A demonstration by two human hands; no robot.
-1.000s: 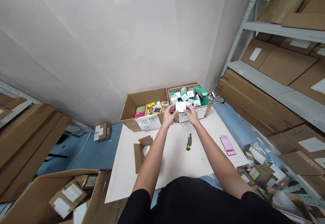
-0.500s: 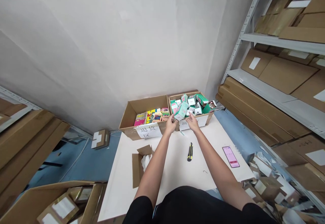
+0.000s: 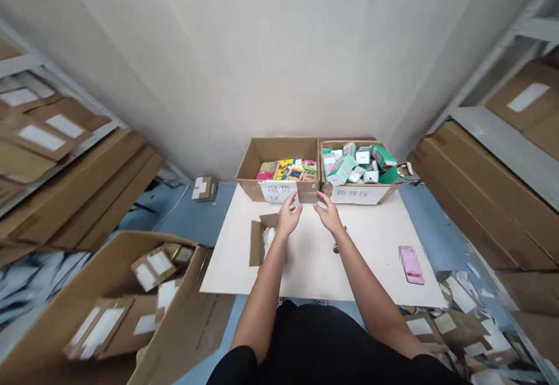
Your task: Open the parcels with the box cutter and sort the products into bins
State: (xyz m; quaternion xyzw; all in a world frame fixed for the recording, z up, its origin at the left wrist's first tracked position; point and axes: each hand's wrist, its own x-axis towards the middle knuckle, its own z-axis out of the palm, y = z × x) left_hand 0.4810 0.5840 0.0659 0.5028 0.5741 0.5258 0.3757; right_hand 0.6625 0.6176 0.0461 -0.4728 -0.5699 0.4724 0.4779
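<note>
My left hand [image 3: 289, 215] and my right hand [image 3: 328, 214] hover above the white table [image 3: 375, 239], both empty with fingers loosely apart. They sit just in front of two labelled cardboard boxes. The left box [image 3: 279, 166] holds colourful flat packs. The right box [image 3: 358, 166] is full of several small green and white cartons. A small opened cardboard parcel [image 3: 262, 239] lies on the table beside my left forearm. A utility knife [image 3: 336, 247] is mostly hidden behind my right wrist.
A pink phone [image 3: 411, 264] lies at the table's right. A large open carton [image 3: 117, 297] of labelled parcels stands at the lower left. Shelves of flat brown boxes line both sides. Torn packaging litters the floor at the lower right.
The small white and green carton left my hands and now lies in the right box. Both hands drew back toward me, empty. The view swung to the left.
</note>
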